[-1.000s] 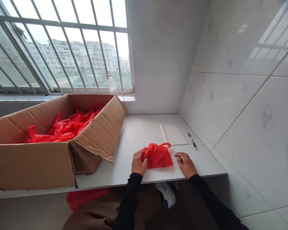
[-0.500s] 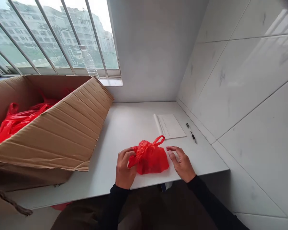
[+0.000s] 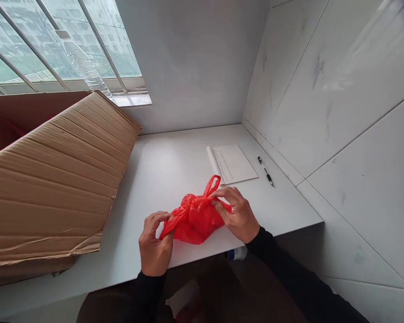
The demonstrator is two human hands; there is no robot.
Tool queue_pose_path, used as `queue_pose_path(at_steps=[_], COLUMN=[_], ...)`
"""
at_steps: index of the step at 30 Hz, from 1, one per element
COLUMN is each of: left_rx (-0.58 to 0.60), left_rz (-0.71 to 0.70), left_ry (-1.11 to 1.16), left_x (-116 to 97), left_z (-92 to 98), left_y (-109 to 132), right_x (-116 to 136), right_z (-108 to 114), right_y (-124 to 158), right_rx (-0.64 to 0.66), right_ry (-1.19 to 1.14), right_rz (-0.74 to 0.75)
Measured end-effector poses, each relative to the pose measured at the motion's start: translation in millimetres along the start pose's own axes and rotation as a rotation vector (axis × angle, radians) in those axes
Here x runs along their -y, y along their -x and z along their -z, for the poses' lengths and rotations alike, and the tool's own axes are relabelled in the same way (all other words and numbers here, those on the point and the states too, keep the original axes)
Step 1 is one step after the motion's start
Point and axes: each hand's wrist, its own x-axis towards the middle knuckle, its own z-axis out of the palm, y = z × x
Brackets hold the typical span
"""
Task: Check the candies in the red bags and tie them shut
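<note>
Pinched a gathered end of the knotted, shiny red plastic bag (image 3: 197, 222) in a narrow grip of the bare left hand (image 3: 155, 244), at the bag's nine o'clock. Held a fold near the bag's upright handle between thumb and forefinger of the bare right hand (image 3: 239, 215), at two o'clock. Had the bag resting on the smooth white tabletop (image 3: 168, 166). Saw the flat white paper notepad (image 3: 237, 163) at one o'clock from it, the slim black-ended pen (image 3: 267, 175) at two, the brown corrugated cardboard box (image 3: 60, 179) at nine.

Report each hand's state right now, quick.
Left hand: closed, holding the left end of the red bag.
Right hand: closed, pinching the red bag's upper right.
</note>
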Motion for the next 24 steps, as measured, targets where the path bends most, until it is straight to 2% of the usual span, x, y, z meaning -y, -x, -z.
queue_pose_path(at_steps=[2, 4, 6, 8, 10, 11, 15, 17, 20, 22, 24], left_rx=[-0.023, 0.017, 0.131, 0.308, 0.459, 0.491, 0.415, 0.365, 0.239, 0.123, 0.040], left_rz=[0.047, 0.063, 0.059, 0.064, 0.087, 0.110, 0.212, 0.212, 0.220, 0.244, 0.246], left_ry=[0.005, 0.046, 0.115, 0.197, 0.275, 0.293, 0.185, 0.118, 0.078, 0.069, 0.067], left_x=[-2, -12, -27, -42, -52, -55, -53, -47, -34, -25, -22], left_z=[9.0, 20.4, 30.2, 34.6, 31.5, 27.3, 4.8, 0.6, 12.8, 27.9, 39.5], left_y=[0, -2, -5, -11, -16, -18, -19, -17, -16, -17, -17], right_x=[-2, -2, 3, 11, 18, 21, 26, 25, 22, 18, 15], right_z=[7, 11, 12, 9, 4, 2, -2, 3, 18, 29, 36], right_y=[0, 1, 1, 1, 0, 0, 2, 3, 3, 3, 3], right_rx=[-0.060, -0.080, -0.027, 0.058, 0.122, 0.140, 0.127, 0.109, 0.014, -0.088, -0.124], right_ry=[0.036, 0.023, -0.043, -0.097, -0.085, -0.065, -0.040, -0.056, -0.076, -0.092, -0.103], right_rz=[-0.036, -0.105, -0.155, -0.166, -0.153, -0.140, -0.094, -0.083, -0.100, -0.165, -0.233])
